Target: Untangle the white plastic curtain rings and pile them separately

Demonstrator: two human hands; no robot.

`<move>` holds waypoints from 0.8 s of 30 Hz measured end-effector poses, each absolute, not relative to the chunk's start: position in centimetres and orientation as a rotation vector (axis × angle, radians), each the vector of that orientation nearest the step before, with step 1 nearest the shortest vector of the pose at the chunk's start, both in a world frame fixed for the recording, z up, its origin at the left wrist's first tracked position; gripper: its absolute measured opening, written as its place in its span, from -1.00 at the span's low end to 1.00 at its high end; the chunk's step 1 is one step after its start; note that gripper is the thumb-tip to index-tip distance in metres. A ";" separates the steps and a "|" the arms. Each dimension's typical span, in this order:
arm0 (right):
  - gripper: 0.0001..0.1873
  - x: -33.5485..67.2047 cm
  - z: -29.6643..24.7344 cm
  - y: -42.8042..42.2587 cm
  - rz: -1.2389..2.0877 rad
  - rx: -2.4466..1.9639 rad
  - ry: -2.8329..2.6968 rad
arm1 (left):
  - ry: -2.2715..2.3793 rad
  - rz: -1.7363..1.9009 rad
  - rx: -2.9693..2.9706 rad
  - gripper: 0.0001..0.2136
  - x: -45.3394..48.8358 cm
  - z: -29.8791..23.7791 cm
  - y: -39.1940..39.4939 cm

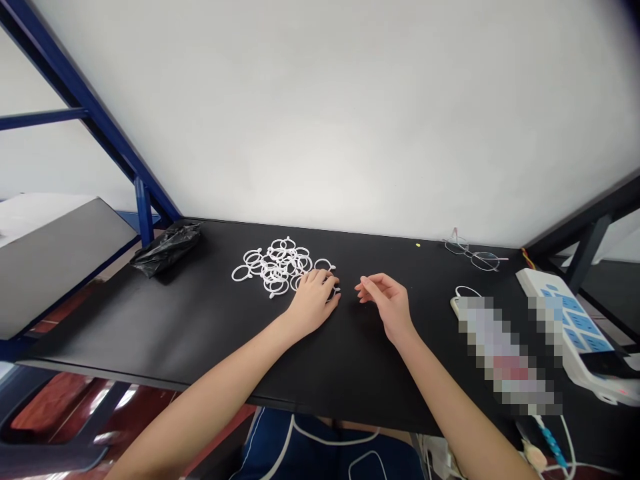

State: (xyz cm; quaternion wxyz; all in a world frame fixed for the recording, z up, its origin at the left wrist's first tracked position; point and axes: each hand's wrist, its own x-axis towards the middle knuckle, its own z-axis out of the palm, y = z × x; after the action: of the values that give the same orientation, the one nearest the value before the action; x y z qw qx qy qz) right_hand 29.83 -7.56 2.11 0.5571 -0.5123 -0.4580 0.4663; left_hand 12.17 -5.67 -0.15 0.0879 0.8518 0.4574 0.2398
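White plastic rings (275,273), each with a small tab, lie in a loose, overlapping pile on the black table. My left hand (315,297) rests at the pile's right side, fingers curled down over a white ring (337,289); only part of that ring shows between the fingers. Another white ring (325,265) lies just beyond those fingers. To the right, my right hand (390,303) is held a little apart from the left, thumb and fingertips brought together in a pinch. Whatever it may hold is too small or hidden to make out.
A crumpled black plastic bag (167,250) lies at the table's left end. Eyeglasses (470,253) sit near the wall at right. A blurred-out phone-like object (505,360) and a white power strip (575,320) with cables occupy the right side. Blue frame bars (107,143) rise at left.
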 end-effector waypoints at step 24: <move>-0.85 30.4 1.1 -7.5 0.823 -1.227 -1.086 | 2.217 0.820 2.160 -0.58 6.6 1.6 -1.6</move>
State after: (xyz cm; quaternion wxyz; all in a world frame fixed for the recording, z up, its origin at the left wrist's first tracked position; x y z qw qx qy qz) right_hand 30.39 -7.47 1.14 0.6084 -0.5312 -0.4699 0.3560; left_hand 6.63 -1.57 1.61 -0.0301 0.6742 0.6922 0.2558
